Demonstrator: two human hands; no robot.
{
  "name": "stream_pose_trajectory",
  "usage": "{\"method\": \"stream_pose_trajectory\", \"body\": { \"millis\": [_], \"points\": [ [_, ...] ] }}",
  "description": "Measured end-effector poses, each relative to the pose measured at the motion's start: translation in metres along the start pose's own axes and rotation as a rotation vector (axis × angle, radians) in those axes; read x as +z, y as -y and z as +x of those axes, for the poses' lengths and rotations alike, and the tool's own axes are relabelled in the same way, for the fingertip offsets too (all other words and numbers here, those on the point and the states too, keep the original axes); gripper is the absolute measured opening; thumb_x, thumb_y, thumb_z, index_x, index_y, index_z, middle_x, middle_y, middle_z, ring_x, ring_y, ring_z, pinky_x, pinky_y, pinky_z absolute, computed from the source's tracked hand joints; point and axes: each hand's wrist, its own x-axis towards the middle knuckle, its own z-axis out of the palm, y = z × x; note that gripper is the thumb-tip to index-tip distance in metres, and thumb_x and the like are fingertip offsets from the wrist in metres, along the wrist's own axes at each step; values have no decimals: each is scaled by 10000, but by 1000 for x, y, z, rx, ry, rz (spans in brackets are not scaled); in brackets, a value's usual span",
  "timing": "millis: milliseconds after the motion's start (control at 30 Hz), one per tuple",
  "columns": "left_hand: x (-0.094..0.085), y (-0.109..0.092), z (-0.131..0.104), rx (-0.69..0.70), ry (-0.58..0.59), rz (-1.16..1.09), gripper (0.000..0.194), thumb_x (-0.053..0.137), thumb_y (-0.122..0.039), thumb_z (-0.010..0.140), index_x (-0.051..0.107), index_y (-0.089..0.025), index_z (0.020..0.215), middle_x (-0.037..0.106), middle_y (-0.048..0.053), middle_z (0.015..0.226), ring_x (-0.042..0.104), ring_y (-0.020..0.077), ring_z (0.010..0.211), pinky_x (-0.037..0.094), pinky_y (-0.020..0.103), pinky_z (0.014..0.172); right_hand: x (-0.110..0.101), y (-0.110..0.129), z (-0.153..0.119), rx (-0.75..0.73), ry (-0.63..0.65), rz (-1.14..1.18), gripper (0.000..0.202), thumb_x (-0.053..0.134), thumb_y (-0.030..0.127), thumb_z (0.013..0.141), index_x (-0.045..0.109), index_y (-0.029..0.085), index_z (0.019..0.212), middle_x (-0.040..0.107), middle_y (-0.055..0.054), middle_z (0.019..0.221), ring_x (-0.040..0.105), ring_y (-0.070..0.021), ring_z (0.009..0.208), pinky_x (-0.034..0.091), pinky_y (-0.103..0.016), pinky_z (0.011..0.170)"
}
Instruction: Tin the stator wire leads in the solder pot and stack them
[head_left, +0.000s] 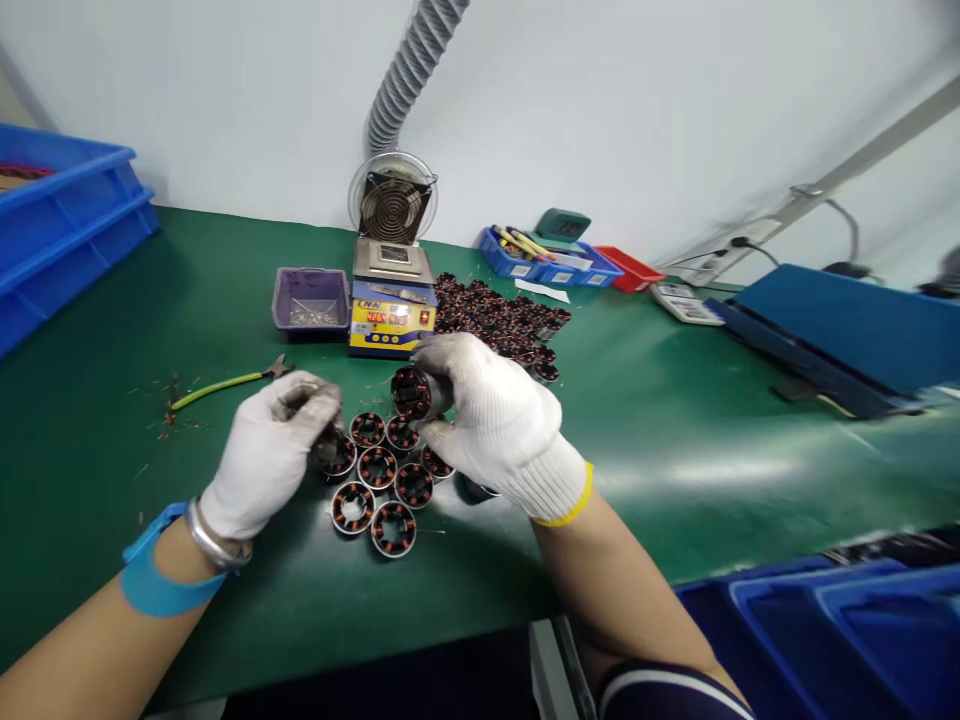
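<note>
My right hand (499,425), in a white knit glove with a yellow cuff, is wrapped round a dark cylindrical part (414,393) with copper windings at its near end. It holds the part above several ring-shaped wound coils (377,467) that stand grouped on the green table. My left hand (274,440), in a white glove with darkened fingertips, is closed at the left edge of this group. Its fingers pinch beside a coil; what they hold, if anything, is hidden. Just behind my hands sits a yellow and blue heating unit (391,318) with a lit red display.
Green-handled cutters (225,388) lie on the left beside wire scraps. A purple tray (311,300) holds thin pins. Behind my right hand is a pile of coils (487,312). Blue bins (67,215) stand at the left; pen trays (525,262) and a blue device (847,325) are on the right.
</note>
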Motion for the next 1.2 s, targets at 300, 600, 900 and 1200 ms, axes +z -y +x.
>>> {"method": "stream_pose_trajectory", "body": {
  "millis": [300,600,900,1200],
  "points": [
    [-7,53,51,-27,-243,53,202,682,-399,761,617,-209,764,674,10,691,569,151,532,476,304,548,24,-60,-16,436,235,-183,459,658,291,702,595,245,1154,684,-65,1119,687,-267,906,471,-331,683],
    [-4,72,64,-3,-119,262,238,647,-450,767,648,-212,781,741,45,789,655,203,686,537,320,678,27,-60,0,286,420,-218,453,639,287,737,630,263,1189,670,-58,1149,674,-259,925,407,-294,590],
    [-5,71,64,-10,-96,310,259,644,-468,771,655,-213,818,749,52,833,668,218,725,537,325,707,26,-64,1,226,446,-198,525,654,315,779,614,271,1301,657,-73,1216,669,-271,970,439,-302,615],
    [-4,73,65,5,-69,262,242,653,-443,782,655,-202,808,749,49,808,649,186,663,531,308,666,12,-69,-10,279,247,-194,546,669,372,802,591,280,1335,596,-79,1219,627,-262,943,450,-327,674]
  ]
}}
